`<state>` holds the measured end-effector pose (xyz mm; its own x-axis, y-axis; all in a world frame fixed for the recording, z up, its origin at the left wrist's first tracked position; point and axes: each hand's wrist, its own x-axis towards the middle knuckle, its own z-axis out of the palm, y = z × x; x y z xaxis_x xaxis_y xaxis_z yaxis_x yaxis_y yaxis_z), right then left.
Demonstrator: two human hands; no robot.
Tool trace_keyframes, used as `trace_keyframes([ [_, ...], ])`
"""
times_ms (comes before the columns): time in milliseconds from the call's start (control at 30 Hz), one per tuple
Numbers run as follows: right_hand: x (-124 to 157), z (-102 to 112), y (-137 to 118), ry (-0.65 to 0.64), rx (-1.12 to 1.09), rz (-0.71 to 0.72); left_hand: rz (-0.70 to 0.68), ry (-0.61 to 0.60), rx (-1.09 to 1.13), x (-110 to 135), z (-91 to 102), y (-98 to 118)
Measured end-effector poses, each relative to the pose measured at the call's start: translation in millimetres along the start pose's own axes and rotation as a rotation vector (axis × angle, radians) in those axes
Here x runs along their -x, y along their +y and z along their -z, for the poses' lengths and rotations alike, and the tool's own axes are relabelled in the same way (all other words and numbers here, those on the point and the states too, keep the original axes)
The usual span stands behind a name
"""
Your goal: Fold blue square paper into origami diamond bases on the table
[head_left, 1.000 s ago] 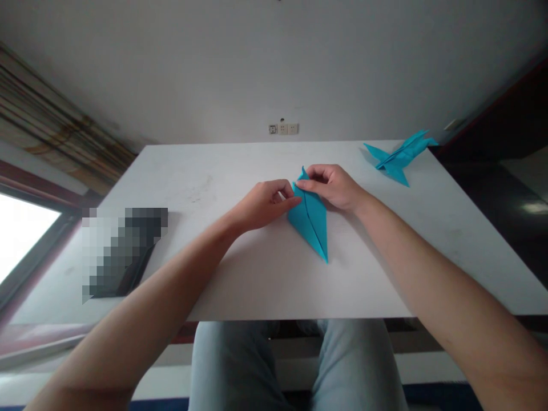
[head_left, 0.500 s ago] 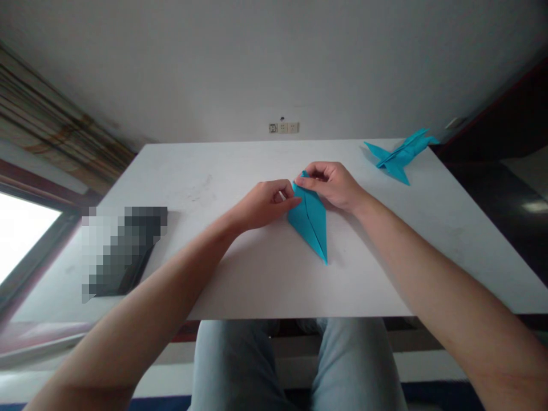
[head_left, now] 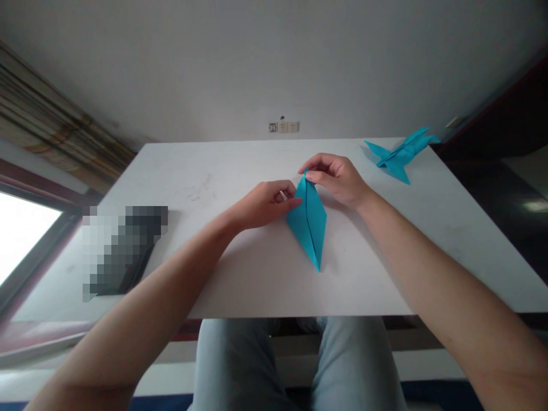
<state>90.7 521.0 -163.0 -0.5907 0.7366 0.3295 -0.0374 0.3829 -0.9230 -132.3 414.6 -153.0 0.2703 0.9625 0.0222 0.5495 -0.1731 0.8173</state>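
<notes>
A folded blue paper piece, long and pointed towards me, lies in the middle of the white table. My right hand pinches its far tip between thumb and fingers and holds that tip a little off the table. My left hand is curled, with its fingers pressed against the left edge of the paper, holding it.
A finished blue paper model lies at the table's far right corner. A dark flat object, blurred out, sits near the left edge. Wall sockets are behind the table. My knees show below the front edge.
My right hand has lifted the paper's far tip and drawn it up and away. The pointed near end has swung slightly left. My left hand has stayed in place.
</notes>
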Motion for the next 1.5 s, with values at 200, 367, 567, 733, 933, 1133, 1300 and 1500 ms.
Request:
trace_keyframes([
  [200, -1.2, 5.7, 1.3, -0.004, 0.038, 0.047, -0.04, -0.053, 0.023, 0.0, 0.4, -1.5],
  [367, -2.2, 9.5, 7.1, -0.059, 0.017, 0.056, -0.048, -0.073, 0.015, -0.4, 0.3, -3.7],
  [567, -2.7, 8.6, 3.5, -0.079, -0.046, 0.017, -0.05, -0.078, 0.028, -0.2, 0.1, -3.7],
  [733, -0.6, 7.3, -1.1, -0.056, -0.091, -0.103, -0.037, -0.061, 0.031, -0.1, -0.3, -3.0],
  [933, 2.0, -0.2, 0.8, -0.137, -0.004, -0.157, -0.039, -0.057, 0.031, -0.9, -1.4, -4.6],
  [1133, 1.5, -1.9, 0.5, -0.084, 0.007, -0.149, -0.029, -0.065, 0.03, 0.7, -1.6, -3.0],
  [1300, 0.6, -3.3, 2.8, -0.042, 0.026, -0.105, -0.031, -0.074, -0.002, 1.7, -0.1, 0.8],
  [1500, -0.4, 2.3, 3.7, -0.018, 0.01, -0.092, -0.041, -0.086, 0.006, 1.3, 0.8, -0.1],
])
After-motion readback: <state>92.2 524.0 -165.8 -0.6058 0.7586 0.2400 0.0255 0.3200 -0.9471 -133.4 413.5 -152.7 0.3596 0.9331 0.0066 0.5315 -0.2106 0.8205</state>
